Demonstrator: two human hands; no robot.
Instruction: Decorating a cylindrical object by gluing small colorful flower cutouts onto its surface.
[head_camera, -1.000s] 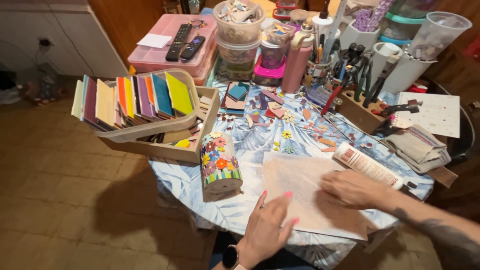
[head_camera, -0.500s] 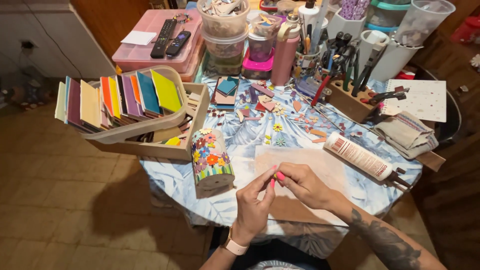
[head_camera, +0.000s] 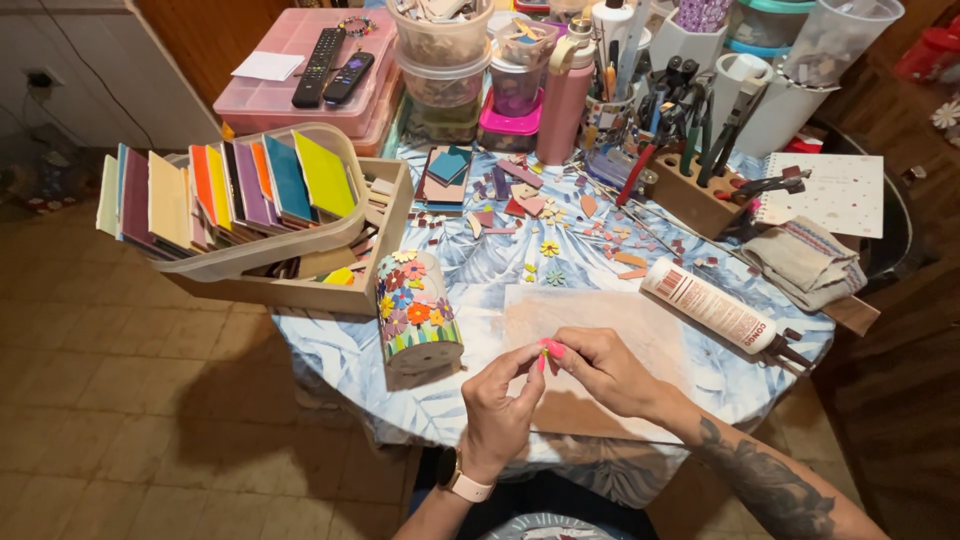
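Note:
My left hand (head_camera: 502, 405) and my right hand (head_camera: 603, 368) meet fingertip to fingertip over a brown paper sheet (head_camera: 620, 325) near the table's front edge. Both pinch something very small between them; it is too tiny to identify. Just left of my hands a jar covered in colourful mosaic flowers (head_camera: 417, 318) lies on its side. A white glue bottle (head_camera: 712, 306) lies on the cloth to the right. Small loose tile pieces (head_camera: 560, 215) are scattered across the blue patterned tablecloth (head_camera: 340, 355) beyond the paper.
A basket of coloured tiles (head_camera: 240, 200) sits on a wooden tray at the left. Pink boxes with two remotes (head_camera: 330, 65), plastic tubs, a pink bottle (head_camera: 565, 90), a tool holder (head_camera: 690, 170), a notepad (head_camera: 835, 190) and folded cloths (head_camera: 800, 260) crowd the back and right.
My hands came off the paper and drew together, fingertips now touching. The view has shifted slightly lower and closer.

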